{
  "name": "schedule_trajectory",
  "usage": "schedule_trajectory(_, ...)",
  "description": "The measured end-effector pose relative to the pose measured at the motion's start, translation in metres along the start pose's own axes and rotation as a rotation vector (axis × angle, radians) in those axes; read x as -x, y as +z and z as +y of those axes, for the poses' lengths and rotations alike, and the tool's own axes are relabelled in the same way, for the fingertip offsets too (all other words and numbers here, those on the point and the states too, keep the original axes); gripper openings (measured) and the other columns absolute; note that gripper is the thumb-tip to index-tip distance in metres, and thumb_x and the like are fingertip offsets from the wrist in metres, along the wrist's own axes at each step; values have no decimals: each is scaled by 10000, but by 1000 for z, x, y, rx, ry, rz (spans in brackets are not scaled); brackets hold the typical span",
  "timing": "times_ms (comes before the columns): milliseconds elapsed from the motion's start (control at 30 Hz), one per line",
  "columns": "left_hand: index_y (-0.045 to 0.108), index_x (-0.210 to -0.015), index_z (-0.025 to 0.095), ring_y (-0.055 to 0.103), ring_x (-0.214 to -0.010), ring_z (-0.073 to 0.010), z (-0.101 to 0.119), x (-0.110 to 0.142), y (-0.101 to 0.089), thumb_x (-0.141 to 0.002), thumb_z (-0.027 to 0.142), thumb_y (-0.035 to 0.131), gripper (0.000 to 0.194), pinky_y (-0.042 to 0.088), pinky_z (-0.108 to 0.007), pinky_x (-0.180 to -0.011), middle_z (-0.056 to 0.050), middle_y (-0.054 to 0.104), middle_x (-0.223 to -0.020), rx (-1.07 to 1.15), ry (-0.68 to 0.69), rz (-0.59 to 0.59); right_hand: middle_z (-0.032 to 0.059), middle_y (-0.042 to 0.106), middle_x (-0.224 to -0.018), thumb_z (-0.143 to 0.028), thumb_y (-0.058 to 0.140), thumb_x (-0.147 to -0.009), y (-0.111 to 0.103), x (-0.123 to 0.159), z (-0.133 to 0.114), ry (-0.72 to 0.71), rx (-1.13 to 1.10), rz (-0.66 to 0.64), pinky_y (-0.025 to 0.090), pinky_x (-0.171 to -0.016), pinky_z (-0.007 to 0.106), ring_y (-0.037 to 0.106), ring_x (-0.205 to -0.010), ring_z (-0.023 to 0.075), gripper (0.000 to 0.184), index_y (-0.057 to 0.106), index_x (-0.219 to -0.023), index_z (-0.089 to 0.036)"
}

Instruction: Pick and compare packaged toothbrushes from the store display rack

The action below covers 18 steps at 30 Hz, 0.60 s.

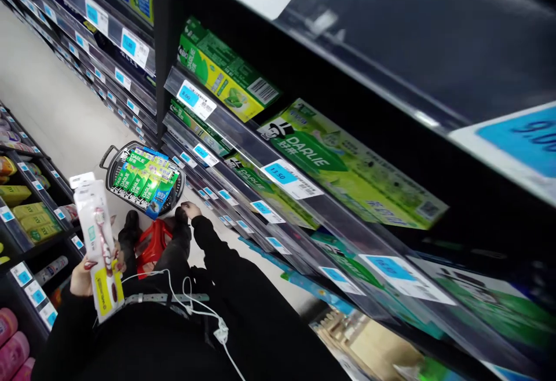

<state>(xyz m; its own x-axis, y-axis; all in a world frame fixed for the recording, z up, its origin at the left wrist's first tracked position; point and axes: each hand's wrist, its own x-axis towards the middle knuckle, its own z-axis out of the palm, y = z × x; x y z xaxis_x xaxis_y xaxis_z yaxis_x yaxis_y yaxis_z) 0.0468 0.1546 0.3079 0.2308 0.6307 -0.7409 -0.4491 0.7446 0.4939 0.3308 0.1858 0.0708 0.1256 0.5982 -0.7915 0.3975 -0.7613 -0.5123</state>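
My left hand point(82, 277) is closed around a packaged toothbrush point(104, 242), a tall white blister card with a yellow lower part. It is held upright at the lower left, and there may be a second card behind its top edge. My right hand point(190, 210) rests beside my knee, close to the basket's near right edge; its fingers are loosely stretched and no object shows in them. On the floor ahead stands a black basket point(112, 181) filled with green Darlie toothpaste boxes point(141, 178).
Shelves with price tags point(284, 175) and Darlie boxes point(317, 155) run close along my right. Another shelf point(26, 248) with bottles and yellow packs stands on the left. A red plastic stool point(153, 245) is between my legs. A white cable point(204, 311) hangs across my front.
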Motion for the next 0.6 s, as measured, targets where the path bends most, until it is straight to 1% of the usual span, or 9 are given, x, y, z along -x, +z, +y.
schedule_trajectory(100, 653, -838, 150, 646, -840, -354, -3, -7, 19, -461, 166, 680, 378, 539, -450, -721, -79, 692, -774, -98, -16, -130, 24, 626, -782, -256, 457, -880, -21, 57, -39, -171, -120, -15, 501, -676, 260, 601, -686, 114, 212, 582, -977, -115)
schedule_trajectory(200, 629, -923, 125, 652, -785, -323, -7, -11, 45, -501, 256, 684, 445, 527, -449, -709, -96, 681, -800, -95, -17, -286, 11, 611, -775, -323, 510, -827, -45, 136, -83, -413, -213, 12, 490, -686, 258, 591, -706, 126, 219, 587, -946, -157)
schedule_trajectory(233, 624, -930, 116, 654, -749, -305, -8, -12, 54, -520, 283, 686, 447, 525, -440, -695, -98, 677, -794, -97, -19, -336, 17, 608, -766, -350, 534, -806, -51, 164, -97, -598, -279, 52, 483, -680, 273, 582, -696, 137, 241, 589, -946, -162)
schedule_trajectory(267, 622, -920, 110, 652, -701, -280, -10, -12, 63, -538, 297, 692, 431, 523, -422, -674, -94, 673, -771, -116, -19, -376, 19, 610, -776, -368, 561, -785, -56, 190, -109, -736, -295, 108, 477, -684, 286, 573, -694, 143, 265, 586, -965, -175)
schedule_trajectory(333, 622, -866, 112, 626, -588, -214, -12, -12, 81, -577, 292, 709, 351, 514, -356, -608, -67, 656, -684, -203, 3, -422, 35, 621, -859, -355, 643, -713, -60, 233, -128, -855, -238, 247, 468, -710, 314, 561, -711, 157, 363, 560, -1026, -190)
schedule_trajectory(367, 619, -828, 116, 605, -546, -183, -13, -11, 89, -590, 281, 719, 307, 502, -320, -580, -48, 641, -640, -264, 36, -431, 42, 622, -886, -345, 676, -678, -61, 248, -135, -854, -208, 314, 466, -726, 328, 559, -726, 167, 426, 542, -1052, -193)
schedule_trajectory(433, 613, -794, 125, 586, -551, -153, -14, -10, 103, -591, 256, 745, 275, 486, -278, -584, -23, 622, -612, -405, 141, -441, 49, 621, -889, -336, 709, -637, -59, 266, -141, -797, -204, 423, 464, -739, 348, 556, -736, 181, 496, 516, -1070, -191)
schedule_trajectory(500, 620, -848, 134, 608, -673, -173, -13, -9, 115, -569, 239, 772, 335, 488, -283, -674, -25, 638, -688, -539, 278, -443, 41, 609, -832, -357, 698, -647, -57, 270, -140, -756, -294, 469, 468, -719, 345, 549, -716, 179, 460, 517, -1036, -191)
schedule_trajectory(600, 623, -957, 141, 604, -866, -225, -12, -6, 125, -546, 268, 794, 463, 465, -329, -813, -52, 658, -841, -690, 397, -459, 23, 578, -765, -402, 687, -650, -60, 266, -132, -775, -577, 386, 471, -691, 329, 536, -681, 164, 405, 535, -962, -194)
